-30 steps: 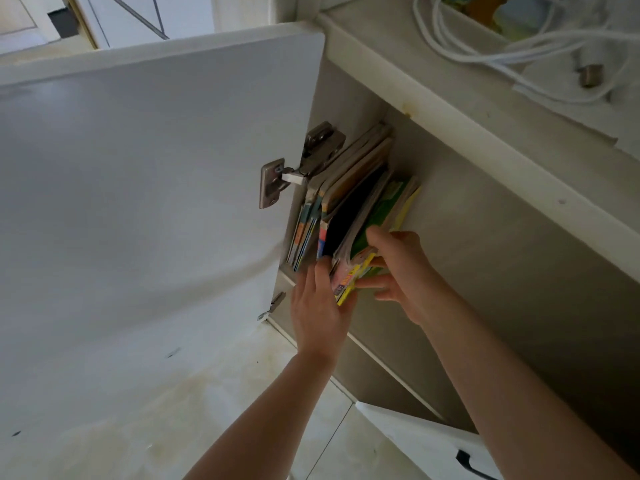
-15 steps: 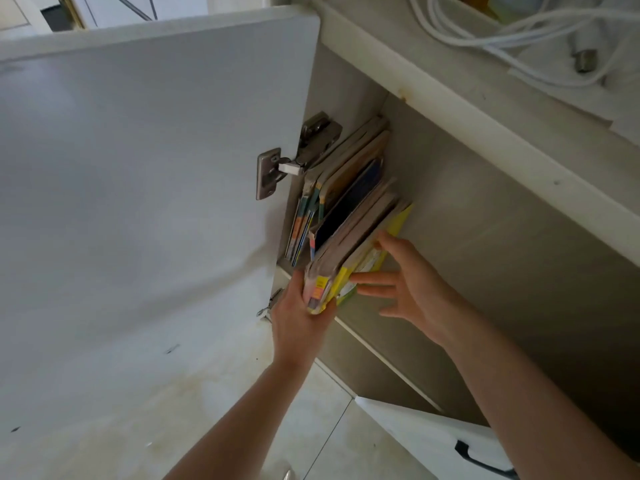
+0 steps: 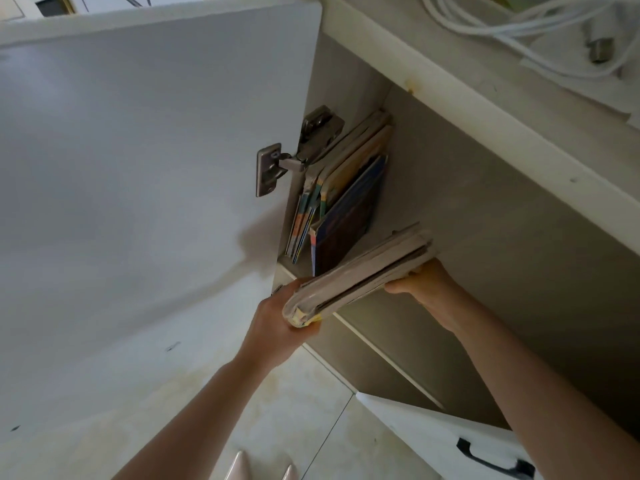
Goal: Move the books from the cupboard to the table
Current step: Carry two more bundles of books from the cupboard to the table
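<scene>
A bundle of books (image 3: 360, 271) is gripped by the left hand (image 3: 277, 320) at 7 o'clock and supported underneath by the right hand (image 3: 426, 282) at 3 o'clock; upright books (image 3: 343, 195) are seen at 12 o'clock.

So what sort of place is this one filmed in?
Probably a home, hedged: a white cupboard with its door open, children's-looking books leaning inside, a tiled floor, and white cables on top.

A pale tiled floor (image 3: 294, 407) lies near; white cables (image 3: 519, 32) rest on the countertop (image 3: 485, 74) far right.
</scene>
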